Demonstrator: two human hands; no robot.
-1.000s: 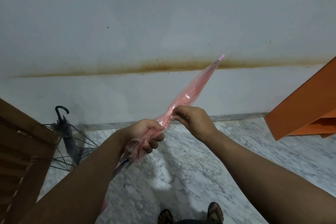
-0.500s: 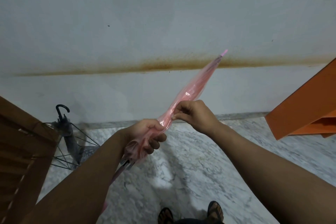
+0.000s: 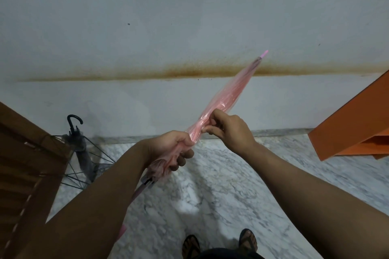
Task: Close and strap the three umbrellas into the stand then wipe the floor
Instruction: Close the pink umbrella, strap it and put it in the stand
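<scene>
A folded umbrella [image 3: 229, 99] is held slantwise above the middle of the floor [image 3: 221, 185], its tip raised toward the wall [image 3: 189, 17] behind and to the right, its handle end lowered toward the near left. It is gripped low by the left hand [image 3: 170, 149] and pinched just above by the right hand [image 3: 229, 130]. A wire stand [image 3: 90, 160] is set in the far left corner of the floor, against the wall, with another umbrella [image 3: 81, 145] upright in it. A wooden panel [image 3: 27, 157] is placed left of the stand. Two feet [image 3: 221, 244] are planted at the floor's near edge.
</scene>
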